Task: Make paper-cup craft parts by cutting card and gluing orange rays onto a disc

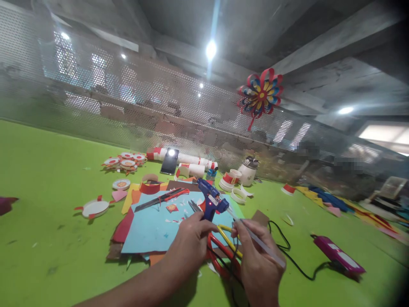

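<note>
— Fingers (204, 225) of the left hand (188, 246): released or clenched?
— Clenched around the handle of the blue glue gun (209, 200), which stands nozzle-down over a light blue sheet (153, 232) on the green table (47, 179).

— And the right hand (255, 258)?
— Its fingers pinch a clear glue stick (271, 254). The stick slants up toward the rear of the glue gun; whether its tip has entered the gun cannot be told.

— What lies closest to the glue gun?
— Directly below it, between the two hands, are scissors with red and yellow handles (223, 249), partly hidden by both hands. A black cord (297, 264) loops away to the right of the gun, toward a pink block (338, 256) lying well apart from it. Left of the gun, a utility knife (159, 199) rests across the stacked coloured paper.

— What stands behind the glue gun?
— Just behind it, to the right, are white paper rings (238, 195) and a white jar (248, 170). Behind it to the left, a phone (169, 161) leans against a row of red-and-white paper cups (191, 159). Farther back rises a perforated mesh wall (128, 98), carrying a red, blue and yellow pinwheel (261, 94) above the gun.
</note>
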The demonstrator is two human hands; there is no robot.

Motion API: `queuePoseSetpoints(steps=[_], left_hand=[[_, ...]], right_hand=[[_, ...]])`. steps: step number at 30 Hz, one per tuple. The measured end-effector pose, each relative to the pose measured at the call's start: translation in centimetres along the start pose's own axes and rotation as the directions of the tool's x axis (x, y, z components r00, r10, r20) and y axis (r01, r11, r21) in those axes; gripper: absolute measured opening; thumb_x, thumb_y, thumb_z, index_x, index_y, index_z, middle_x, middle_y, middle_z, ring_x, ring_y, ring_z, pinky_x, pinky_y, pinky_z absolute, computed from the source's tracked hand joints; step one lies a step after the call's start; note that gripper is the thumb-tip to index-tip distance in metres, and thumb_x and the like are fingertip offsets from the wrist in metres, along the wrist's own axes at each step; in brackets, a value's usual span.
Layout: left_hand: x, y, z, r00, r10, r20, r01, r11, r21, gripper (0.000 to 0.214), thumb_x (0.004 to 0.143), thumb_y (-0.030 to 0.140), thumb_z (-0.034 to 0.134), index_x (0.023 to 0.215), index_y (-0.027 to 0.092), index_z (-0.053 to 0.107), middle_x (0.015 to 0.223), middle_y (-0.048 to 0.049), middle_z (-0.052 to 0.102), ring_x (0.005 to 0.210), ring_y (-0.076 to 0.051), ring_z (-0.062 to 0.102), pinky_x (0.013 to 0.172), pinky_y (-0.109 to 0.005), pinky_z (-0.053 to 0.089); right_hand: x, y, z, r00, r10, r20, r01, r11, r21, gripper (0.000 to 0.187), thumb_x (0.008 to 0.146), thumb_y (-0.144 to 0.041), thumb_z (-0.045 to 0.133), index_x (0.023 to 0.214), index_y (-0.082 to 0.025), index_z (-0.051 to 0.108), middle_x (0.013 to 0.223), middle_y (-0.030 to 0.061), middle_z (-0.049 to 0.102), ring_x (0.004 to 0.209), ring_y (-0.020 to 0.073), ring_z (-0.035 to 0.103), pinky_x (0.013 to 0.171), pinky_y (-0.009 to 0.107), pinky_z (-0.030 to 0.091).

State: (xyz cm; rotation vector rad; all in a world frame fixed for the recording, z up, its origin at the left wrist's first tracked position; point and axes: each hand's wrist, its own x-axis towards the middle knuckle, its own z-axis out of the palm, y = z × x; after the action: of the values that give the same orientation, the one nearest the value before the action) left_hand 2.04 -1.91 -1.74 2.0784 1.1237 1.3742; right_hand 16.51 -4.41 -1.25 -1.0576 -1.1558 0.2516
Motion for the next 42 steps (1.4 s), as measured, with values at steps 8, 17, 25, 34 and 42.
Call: queuePoseSetpoints(steps=[8,17,25,34,42], left_hand=[[0.2,0.2,-0.1,0.997,-0.073,-0.004,0.073,0.997,-0.018,0.035,0.076,-0.002,0.047,0.083,0.018,0.075,0.082,-0.0082,0.066,0.075,-0.018,0.063,0.068,-0.027,0.049],[-0.2,0.1,0.3,0.999,0.030,-0.013,-0.030,0.999,-0.025,0.032,0.077,-0.001,0.044,0.074,0.014,0.071,0.080,-0.0093,0.063,0.073,-0.019,0.060,0.066,-0.030,0.048],[-0.2,0.0,0.5,0.998,-0.024,0.053,0.024,1.000,0.005,0.032,0.078,0.000,0.044,0.078,0.015,0.072,0.086,-0.0102,0.063,0.079,-0.020,0.059,0.072,-0.032,0.049],[-0.3,0.4,0.3,0.993,0.023,0.120,-0.017,0.998,-0.058,0.031,0.077,0.004,0.047,0.095,0.013,0.071,0.096,-0.0130,0.064,0.091,-0.022,0.061,0.083,-0.034,0.050],[1.0,0.3,-3.1,0.983,-0.107,0.152,0.094,0.992,0.090,0.023,0.074,0.015,0.051,0.082,0.018,0.073,0.082,-0.0060,0.071,0.076,-0.019,0.063,0.071,-0.029,0.048]], right_hand=[[0.0,0.8,0.4,0.896,0.365,0.254,-0.400,0.911,0.101,0.051,0.074,-0.042,0.072,0.115,-0.018,0.056,0.102,0.0088,0.070,0.085,0.0230,0.070,0.063,0.028,0.058],[2.4,-1.0,2.6,0.770,0.221,0.598,-0.206,0.974,-0.095,0.038,0.083,-0.044,0.061,0.108,-0.017,0.069,0.098,0.0084,0.074,0.101,0.0268,0.065,0.092,0.042,0.048],[2.4,-0.9,3.3,0.781,0.294,0.552,-0.254,0.956,-0.149,0.041,0.084,-0.049,0.057,0.110,-0.020,0.071,0.114,0.0048,0.070,0.103,0.0227,0.065,0.092,0.033,0.048],[3.1,0.0,3.6,0.766,0.341,0.546,-0.380,0.924,-0.045,0.042,0.084,-0.050,0.057,0.090,-0.011,0.072,0.079,0.0043,0.073,0.075,0.0195,0.065,0.074,0.030,0.050],[4.8,1.7,3.2,0.757,0.398,0.519,-0.514,0.852,0.096,0.044,0.078,-0.051,0.065,0.091,-0.010,0.070,0.078,0.0094,0.074,0.082,0.0244,0.068,0.071,0.033,0.053]])
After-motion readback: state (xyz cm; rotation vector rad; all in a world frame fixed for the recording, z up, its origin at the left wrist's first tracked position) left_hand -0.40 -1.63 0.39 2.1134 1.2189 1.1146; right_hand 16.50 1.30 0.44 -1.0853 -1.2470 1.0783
